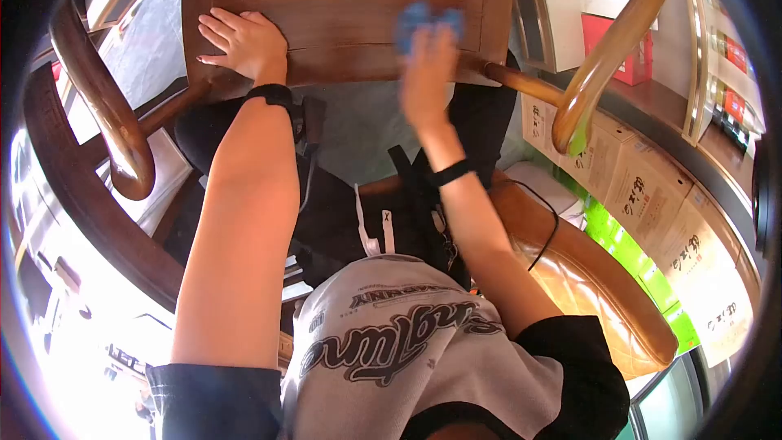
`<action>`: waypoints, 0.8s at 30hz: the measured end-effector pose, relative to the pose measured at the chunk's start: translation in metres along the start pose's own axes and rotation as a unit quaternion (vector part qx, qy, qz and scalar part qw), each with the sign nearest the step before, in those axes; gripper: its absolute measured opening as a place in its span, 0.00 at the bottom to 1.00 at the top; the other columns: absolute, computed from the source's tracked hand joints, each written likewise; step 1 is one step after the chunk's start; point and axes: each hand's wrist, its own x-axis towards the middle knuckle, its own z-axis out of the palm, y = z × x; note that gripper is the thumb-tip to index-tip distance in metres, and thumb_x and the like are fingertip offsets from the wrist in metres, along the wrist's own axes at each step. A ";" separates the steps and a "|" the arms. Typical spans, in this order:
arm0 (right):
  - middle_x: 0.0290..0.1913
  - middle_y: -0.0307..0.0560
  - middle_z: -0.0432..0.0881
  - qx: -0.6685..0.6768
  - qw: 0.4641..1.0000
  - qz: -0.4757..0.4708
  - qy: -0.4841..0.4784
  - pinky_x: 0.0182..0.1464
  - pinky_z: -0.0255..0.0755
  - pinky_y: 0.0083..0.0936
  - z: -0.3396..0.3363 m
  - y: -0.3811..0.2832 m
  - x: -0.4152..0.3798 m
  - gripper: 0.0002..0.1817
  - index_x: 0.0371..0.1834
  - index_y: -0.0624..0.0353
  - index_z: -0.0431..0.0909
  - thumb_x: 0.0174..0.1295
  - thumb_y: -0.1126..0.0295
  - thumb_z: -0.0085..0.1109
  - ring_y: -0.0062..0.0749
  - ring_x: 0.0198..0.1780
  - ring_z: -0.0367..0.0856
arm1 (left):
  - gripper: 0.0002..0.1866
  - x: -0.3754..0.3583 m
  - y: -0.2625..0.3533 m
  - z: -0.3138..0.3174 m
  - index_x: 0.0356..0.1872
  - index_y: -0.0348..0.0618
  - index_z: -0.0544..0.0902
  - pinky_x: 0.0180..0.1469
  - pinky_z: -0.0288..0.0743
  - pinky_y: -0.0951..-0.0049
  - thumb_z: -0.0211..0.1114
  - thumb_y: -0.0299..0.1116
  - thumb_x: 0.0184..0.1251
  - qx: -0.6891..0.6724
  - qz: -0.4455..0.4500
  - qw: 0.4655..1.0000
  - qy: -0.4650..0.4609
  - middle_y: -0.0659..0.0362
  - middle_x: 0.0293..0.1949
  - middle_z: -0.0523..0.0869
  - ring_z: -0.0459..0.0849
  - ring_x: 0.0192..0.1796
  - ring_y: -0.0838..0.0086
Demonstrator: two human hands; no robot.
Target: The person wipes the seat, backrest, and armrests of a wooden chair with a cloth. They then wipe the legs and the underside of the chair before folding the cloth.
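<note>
Wiping a wooden seat with a blue cloth, gripped in the closed right hand right of the seat's middle, close to its near edge. Bracing with the left hand, open and flat, fingers spread, on the seat's left side. Appears to be mid-job: looks like a pass along the near edge, with no telling from the surface which parts are already wiped and which are left. Cuts off the seat's far part at the top of the frame. Blurs cloth and right hand, so cannot make out the fingers or the cloth's folds. Hides the chair's legs behind the arms and lap. Shows printed boxes at right, lettering too small to read.
</note>
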 end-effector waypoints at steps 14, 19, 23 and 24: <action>0.74 0.77 0.51 0.000 1.000 0.019 0.020 0.75 0.45 0.58 -0.009 0.041 0.000 0.34 0.72 0.69 0.57 0.64 0.73 0.58 0.70 0.76 0.48 | 0.30 0.002 0.000 0.003 0.73 0.38 0.61 0.71 0.46 0.30 0.43 0.43 0.75 0.021 -0.008 1.000 -0.006 0.48 0.77 0.57 0.53 0.79 0.59; 0.76 0.77 0.44 0.047 0.996 -0.062 -0.045 0.76 0.39 0.59 0.011 -0.030 -0.012 0.36 0.74 0.72 0.51 0.67 0.70 0.55 0.70 0.78 0.42 | 0.29 0.001 0.001 0.001 0.73 0.41 0.62 0.71 0.46 0.31 0.44 0.43 0.75 0.056 -0.017 0.998 -0.011 0.52 0.77 0.57 0.54 0.79 0.63; 0.76 0.79 0.41 -0.035 0.994 0.100 0.026 0.76 0.36 0.59 0.008 0.018 0.035 0.38 0.74 0.74 0.48 0.68 0.67 0.55 0.71 0.78 0.40 | 0.28 0.002 0.002 0.000 0.73 0.41 0.62 0.71 0.46 0.32 0.43 0.42 0.76 0.068 -0.013 0.998 -0.014 0.52 0.77 0.57 0.53 0.79 0.64; 0.76 0.80 0.41 -0.034 0.987 0.144 0.063 0.76 0.35 0.59 0.006 0.043 0.049 0.38 0.74 0.74 0.48 0.68 0.66 0.55 0.71 0.78 0.39 | 0.28 0.003 0.003 -0.001 0.73 0.41 0.62 0.71 0.46 0.32 0.43 0.42 0.76 0.067 -0.015 0.997 -0.018 0.52 0.77 0.57 0.53 0.79 0.64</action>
